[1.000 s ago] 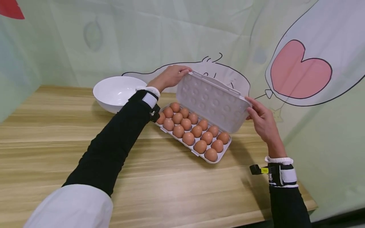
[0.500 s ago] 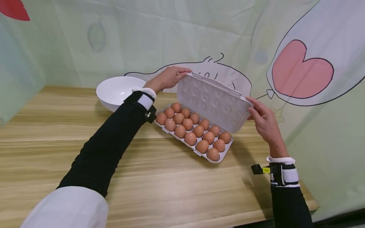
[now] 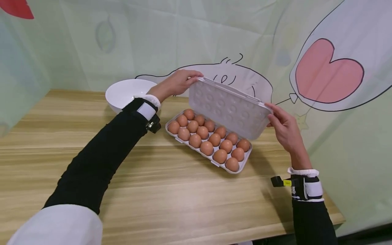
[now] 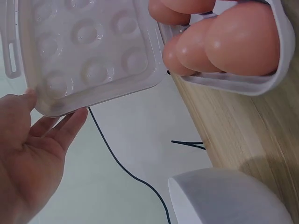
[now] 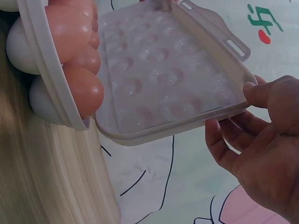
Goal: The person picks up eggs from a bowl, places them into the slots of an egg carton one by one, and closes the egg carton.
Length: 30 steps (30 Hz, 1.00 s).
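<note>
A pale plastic egg box stands on the table with its lid (image 3: 226,107) raised and leaning back. Rows of brown eggs (image 3: 206,148) sit in the box's lower tray (image 3: 215,163). At the lid's far-left corner, my left hand (image 3: 179,81) pinches the edge. My right hand (image 3: 286,129) holds the opposite corner, thumb on the near face and fingers behind. The left wrist view shows the thumb of the left hand (image 4: 32,158) at the lid's rim, fingertips beneath it. Seen from the right wrist, round hollows dot the lid's inner face (image 5: 159,70).
To the left of the egg box, a white bowl (image 3: 120,92) stands at the back of the wooden table (image 3: 171,200), partly behind my left forearm. A printed cloth (image 3: 147,37) hangs directly behind the table. The table's right edge lies near my right forearm.
My left wrist and forearm have shifted a little to the left. Both hands stay at the lid's corners, and the lid and eggs look nearly unchanged. The head view has shifted slightly.
</note>
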{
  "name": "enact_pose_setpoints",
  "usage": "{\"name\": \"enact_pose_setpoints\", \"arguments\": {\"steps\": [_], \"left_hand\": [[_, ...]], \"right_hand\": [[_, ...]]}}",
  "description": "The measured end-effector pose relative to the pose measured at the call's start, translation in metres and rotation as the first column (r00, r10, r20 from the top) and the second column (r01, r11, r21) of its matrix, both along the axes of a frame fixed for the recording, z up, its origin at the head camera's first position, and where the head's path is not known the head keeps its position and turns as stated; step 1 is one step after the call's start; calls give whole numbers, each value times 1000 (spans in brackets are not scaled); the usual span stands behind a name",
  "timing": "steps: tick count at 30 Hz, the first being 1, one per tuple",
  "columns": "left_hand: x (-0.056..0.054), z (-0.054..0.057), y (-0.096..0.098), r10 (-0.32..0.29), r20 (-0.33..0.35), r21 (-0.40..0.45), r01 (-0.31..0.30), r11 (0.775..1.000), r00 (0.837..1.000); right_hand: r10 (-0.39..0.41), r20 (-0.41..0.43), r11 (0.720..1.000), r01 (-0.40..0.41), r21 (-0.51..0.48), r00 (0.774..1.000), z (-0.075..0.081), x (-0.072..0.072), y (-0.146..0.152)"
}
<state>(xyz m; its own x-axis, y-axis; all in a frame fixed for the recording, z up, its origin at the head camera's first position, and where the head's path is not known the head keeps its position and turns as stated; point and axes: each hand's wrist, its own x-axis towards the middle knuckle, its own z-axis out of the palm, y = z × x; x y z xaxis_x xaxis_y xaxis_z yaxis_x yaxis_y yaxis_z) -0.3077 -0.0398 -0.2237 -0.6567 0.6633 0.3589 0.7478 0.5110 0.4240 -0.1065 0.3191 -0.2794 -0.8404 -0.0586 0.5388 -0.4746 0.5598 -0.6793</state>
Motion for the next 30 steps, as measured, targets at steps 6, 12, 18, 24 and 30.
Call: {"name": "enact_pose_setpoints", "arguments": {"steps": [6, 12, 18, 24, 30], "left_hand": [[11, 0, -11, -48, 2, 23, 48, 999, 999], [28, 0, -29, -53, 17, 0, 53, 999, 998], [50, -3, -50, -31, -11, -14, 31, 999, 999], [75, -5, -70, -37, -71, 0, 37, 999, 997], [95, -8, -85, -42, -109, 3, 43, 999, 993]], "right_hand": [[29, 3, 999, -29, 13, 1000, 2, 7, -1], [44, 15, 999, -44, 18, 999, 6, 12, -1], [62, 25, 998, -62, 17, 998, 8, 16, -4], [94, 21, 995, -94, 19, 995, 9, 16, -12], [140, 12, 990, -140, 7, 990, 9, 15, -17]]}}
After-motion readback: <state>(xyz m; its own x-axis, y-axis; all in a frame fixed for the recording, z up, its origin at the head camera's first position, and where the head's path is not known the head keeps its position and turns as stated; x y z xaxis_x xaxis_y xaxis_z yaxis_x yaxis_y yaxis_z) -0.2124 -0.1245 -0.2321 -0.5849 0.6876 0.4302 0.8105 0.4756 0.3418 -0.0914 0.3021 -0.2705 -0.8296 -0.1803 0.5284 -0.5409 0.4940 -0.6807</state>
